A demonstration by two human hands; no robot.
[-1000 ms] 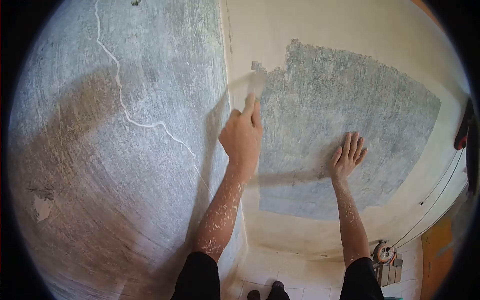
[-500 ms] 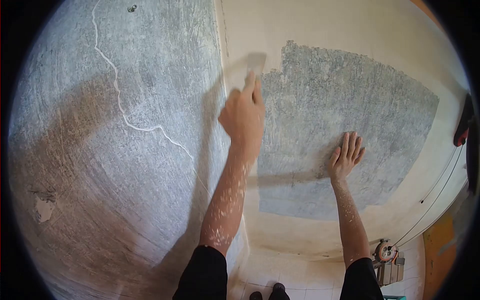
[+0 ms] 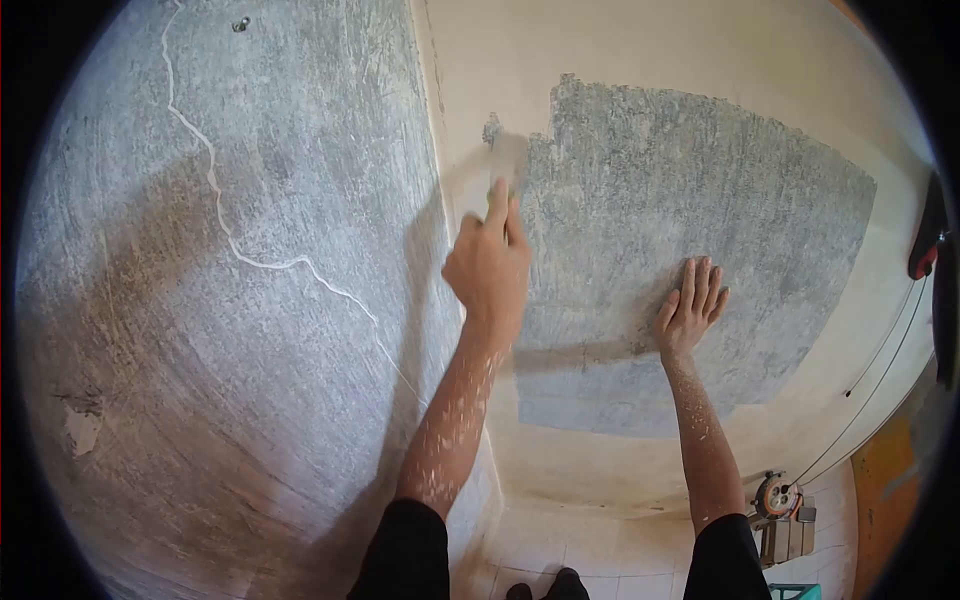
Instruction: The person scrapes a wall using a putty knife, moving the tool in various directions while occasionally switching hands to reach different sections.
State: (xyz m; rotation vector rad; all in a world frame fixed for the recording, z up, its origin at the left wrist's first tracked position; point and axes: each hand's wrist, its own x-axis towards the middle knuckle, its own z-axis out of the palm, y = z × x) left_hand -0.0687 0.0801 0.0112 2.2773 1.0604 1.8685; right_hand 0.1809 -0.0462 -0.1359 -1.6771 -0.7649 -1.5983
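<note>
My left hand [image 3: 487, 270] is closed around the handle of a flat, pale-bladed scraper [image 3: 508, 160], forefinger stretched up along it, and the blade (blurred, so I cannot make out its edge) lies against the cream-painted wall [image 3: 650, 50] just right of the room's corner. It sits at the upper left border of the big rough grey patch of bare plaster [image 3: 690, 190], beside a small dark fleck of exposed grey. My right hand [image 3: 690, 305] grips nothing: it is spread flat, fingers pointing up and held close together, pressed on the lower part of that grey patch, well apart from the scraper. Both my forearms are speckled with white flakes, and black sleeves cover my upper arms. To the left of the corner stands the other wall, a stripped grey surface [image 3: 280, 120] with a thin white jagged crack line [image 3: 230, 240] running down it and a small pale chipped spot [image 3: 80, 428] low on the left. Below, on the pale tiled floor [image 3: 610, 550], an orange cable reel [image 3: 775, 497] sits by the wall's foot, with thin dark cables [image 3: 880, 370] running up from it to the right.
</note>
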